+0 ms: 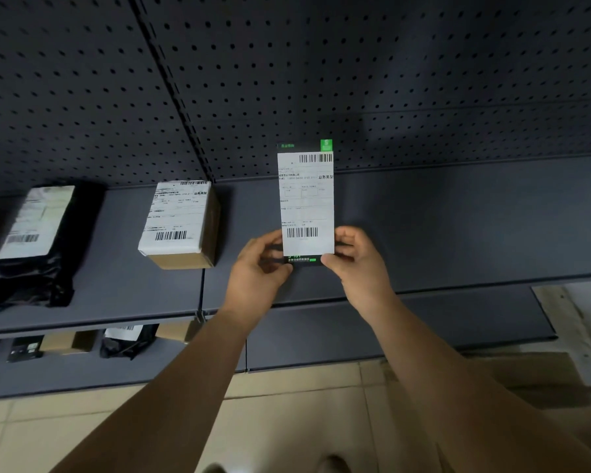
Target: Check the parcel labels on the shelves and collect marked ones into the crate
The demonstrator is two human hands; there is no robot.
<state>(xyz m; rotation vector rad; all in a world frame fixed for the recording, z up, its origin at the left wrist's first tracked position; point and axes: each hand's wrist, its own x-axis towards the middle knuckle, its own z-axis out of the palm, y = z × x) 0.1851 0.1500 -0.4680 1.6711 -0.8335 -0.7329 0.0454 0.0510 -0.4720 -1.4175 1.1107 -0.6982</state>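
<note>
Both hands hold one slim black parcel point(306, 203) upright above the upper shelf point(423, 227), label side toward the camera. The left hand point(258, 268) pinches the lower left edge; the right hand point(355, 259) pinches the lower right edge, fingers curled behind. A white shipping label point(306, 199) (two barcodes, fine print unreadable) covers most of the face. On the same shelf, to the left, rest a labelled cardboard box point(181, 223) and a labelled black poly bag point(38, 240), well apart. Further parcels point(127, 339) lie on the lower shelf point(321, 339).
</note>
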